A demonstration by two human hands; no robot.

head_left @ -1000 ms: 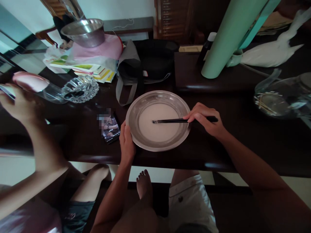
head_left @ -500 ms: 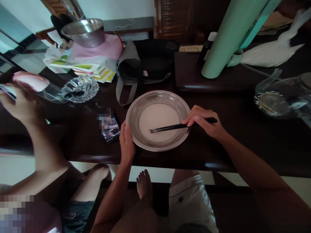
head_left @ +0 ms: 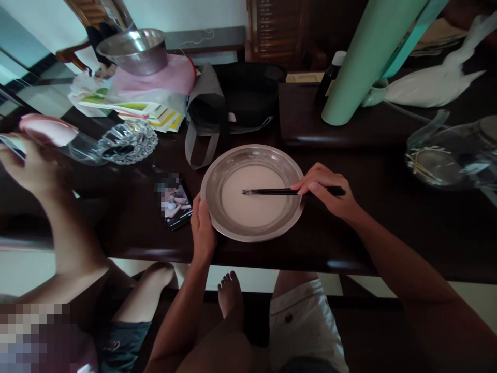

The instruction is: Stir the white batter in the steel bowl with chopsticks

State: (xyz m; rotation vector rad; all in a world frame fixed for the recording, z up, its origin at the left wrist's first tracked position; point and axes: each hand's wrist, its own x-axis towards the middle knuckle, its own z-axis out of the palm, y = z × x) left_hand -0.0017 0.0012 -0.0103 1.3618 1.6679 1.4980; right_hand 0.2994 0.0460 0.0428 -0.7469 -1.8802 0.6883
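Observation:
A wide metal bowl [head_left: 217, 220] stands on the dark table, holding a milky white liquid [head_left: 248, 212]. My left hand [head_left: 202, 228] is closed on the bowl's left rim; its thumb and fingertips are partly hidden. Black chopsticks [head_left: 275, 191] are gripped in my right hand [head_left: 324, 189] over the bowl's right rim. Their tips lie close together near the middle of the liquid; how deep they dip I cannot tell. Just left of my left hand lies a phone [head_left: 176, 204] with a lit screen.
Another person's hand [head_left: 37, 166] is at the left, near a pink-topped clear container [head_left: 50, 129] and a glass dish [head_left: 130, 142]. A black bag [head_left: 248, 98] sits behind the bowl. A green cylinder [head_left: 357, 77] and a glass teapot [head_left: 438, 160] stand right.
The chopstick tips have moved away from me, up toward the middle of the bowl, and my right hand has shifted slightly with them. My left hand and the bowl stay put.

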